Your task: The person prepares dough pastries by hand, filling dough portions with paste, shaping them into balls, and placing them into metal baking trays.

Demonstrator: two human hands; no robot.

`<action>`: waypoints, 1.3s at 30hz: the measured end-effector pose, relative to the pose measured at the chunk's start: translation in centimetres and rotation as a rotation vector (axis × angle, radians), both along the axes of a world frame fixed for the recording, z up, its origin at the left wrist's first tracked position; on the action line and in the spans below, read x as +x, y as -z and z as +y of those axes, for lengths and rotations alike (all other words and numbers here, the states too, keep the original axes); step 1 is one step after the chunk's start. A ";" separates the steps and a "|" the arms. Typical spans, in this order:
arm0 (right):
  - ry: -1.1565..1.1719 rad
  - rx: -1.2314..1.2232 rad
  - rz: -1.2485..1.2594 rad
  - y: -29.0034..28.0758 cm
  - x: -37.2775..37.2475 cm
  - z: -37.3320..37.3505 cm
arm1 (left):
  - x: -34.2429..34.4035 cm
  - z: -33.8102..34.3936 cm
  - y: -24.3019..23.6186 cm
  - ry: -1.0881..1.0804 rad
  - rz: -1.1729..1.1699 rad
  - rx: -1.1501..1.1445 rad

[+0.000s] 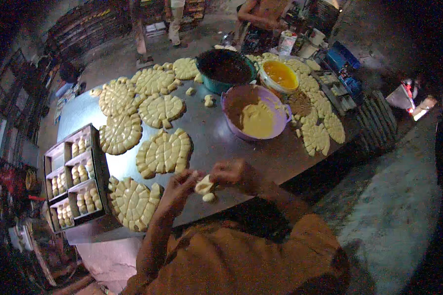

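A small piece of pale dough [203, 185] is held over the near edge of the metal table [202, 132]. The fingers of my left hand [180, 184] pinch its left side. From the right, my right hand [235, 175] closes on its upper edge, the fingers curled and slightly blurred. Just below it is a smaller dough ball [208, 197]; whether the two touch I cannot tell. Beyond my hands stands a purple basin [227, 118] with a pale yellow paste [257, 120] inside. Left of them lies a flat round of dough scored into segments [163, 152].
A partitioned tray [57, 156] with rows of dough balls sits at the table's left end. More segmented dough rounds [134, 204] lie around. Behind the purple basin stand a dark green basin [212, 84] and a white bucket of orange-yellow liquid [282, 89]. Another person [263, 14] is beyond the table.
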State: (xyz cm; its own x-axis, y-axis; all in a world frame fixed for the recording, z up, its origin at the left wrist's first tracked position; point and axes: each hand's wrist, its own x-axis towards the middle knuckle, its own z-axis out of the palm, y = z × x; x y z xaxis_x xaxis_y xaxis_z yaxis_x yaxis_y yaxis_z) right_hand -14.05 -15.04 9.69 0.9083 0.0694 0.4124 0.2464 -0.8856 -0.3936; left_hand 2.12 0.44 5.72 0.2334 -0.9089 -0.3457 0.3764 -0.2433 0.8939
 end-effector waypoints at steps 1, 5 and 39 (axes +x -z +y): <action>0.102 -0.077 0.006 0.1 0.0 1.0 | 0.9 0.1 2.9 0.119 0.270 -0.047; 0.061 -0.150 -0.080 0.6 0.8 1.9 | 0.4 0.6 5.0 0.004 0.386 -0.155; 0.594 0.386 -0.162 3.8 1.5 8.2 | -0.3 0.4 2.5 -0.237 0.299 -0.128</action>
State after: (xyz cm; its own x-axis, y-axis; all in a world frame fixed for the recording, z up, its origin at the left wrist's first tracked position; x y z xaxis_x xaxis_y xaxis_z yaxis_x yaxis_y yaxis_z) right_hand -12.59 -6.89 5.92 0.6729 -0.5942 0.4406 -0.1513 -0.6936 -0.7043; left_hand 1.78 0.83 3.17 0.3476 -0.8823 -0.3174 0.6568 -0.0124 0.7540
